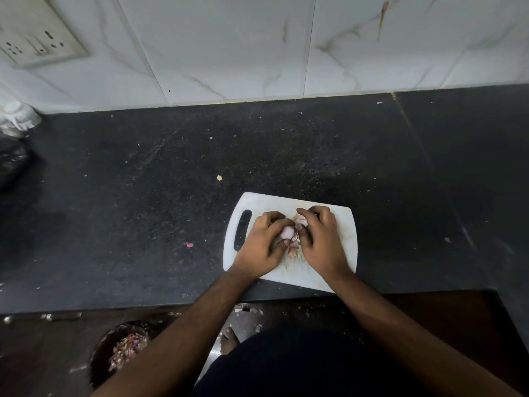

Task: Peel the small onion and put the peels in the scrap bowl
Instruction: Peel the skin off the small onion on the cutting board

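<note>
A small pale pink onion (287,232) sits in the fingers of my left hand (263,242) above a white cutting board (347,239). My right hand (322,239) pinches loose pinkish peels (299,222) right beside the onion. More peel scraps (293,249) lie on the board between my hands. Below the counter, at the lower left, a dark scrap bowl (98,356) holds a heap of onion peels (127,349); my left forearm hides part of it.
The board lies near the front edge of a black stone counter (143,196) flecked with crumbs and one pink peel bit (189,244). A tiled wall with a socket plate (37,32) rises behind. A white lidded object (20,116) stands at the far left.
</note>
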The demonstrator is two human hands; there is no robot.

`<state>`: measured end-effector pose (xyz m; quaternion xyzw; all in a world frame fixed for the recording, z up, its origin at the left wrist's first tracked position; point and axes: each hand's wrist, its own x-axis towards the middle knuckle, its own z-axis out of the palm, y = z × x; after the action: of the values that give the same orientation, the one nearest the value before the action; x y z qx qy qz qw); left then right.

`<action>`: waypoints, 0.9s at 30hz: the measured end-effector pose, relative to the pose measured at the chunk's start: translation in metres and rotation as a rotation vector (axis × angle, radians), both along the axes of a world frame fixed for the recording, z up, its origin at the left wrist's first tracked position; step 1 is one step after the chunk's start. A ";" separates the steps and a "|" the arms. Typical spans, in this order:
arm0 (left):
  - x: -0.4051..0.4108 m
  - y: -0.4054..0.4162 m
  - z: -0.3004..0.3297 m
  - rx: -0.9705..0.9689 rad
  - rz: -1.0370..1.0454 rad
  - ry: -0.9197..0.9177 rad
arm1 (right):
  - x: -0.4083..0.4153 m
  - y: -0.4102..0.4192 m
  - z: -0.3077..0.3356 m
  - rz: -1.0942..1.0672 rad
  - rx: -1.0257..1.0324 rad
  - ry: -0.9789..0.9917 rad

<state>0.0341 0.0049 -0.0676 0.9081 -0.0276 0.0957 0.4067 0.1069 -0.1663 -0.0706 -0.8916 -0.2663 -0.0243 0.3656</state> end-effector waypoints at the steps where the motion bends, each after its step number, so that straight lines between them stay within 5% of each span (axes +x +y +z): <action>1: 0.000 0.000 -0.001 0.005 0.005 0.004 | -0.001 0.000 0.000 0.022 -0.009 -0.006; 7: 0.002 0.001 0.000 0.005 0.040 0.045 | -0.007 0.000 0.006 0.108 -0.111 -0.095; 11: 0.000 0.000 -0.006 -0.115 0.160 0.075 | -0.002 0.000 0.002 0.126 -0.037 0.032; 14: -0.001 -0.002 -0.005 -0.008 0.219 0.059 | 0.000 -0.002 0.002 0.109 0.049 0.102; 27: -0.003 -0.003 0.004 0.045 0.082 0.060 | 0.004 -0.001 -0.006 0.091 0.010 0.068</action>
<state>0.0309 0.0018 -0.0637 0.9198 0.0196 0.0841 0.3828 0.1107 -0.1670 -0.0767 -0.8769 -0.2939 0.0213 0.3797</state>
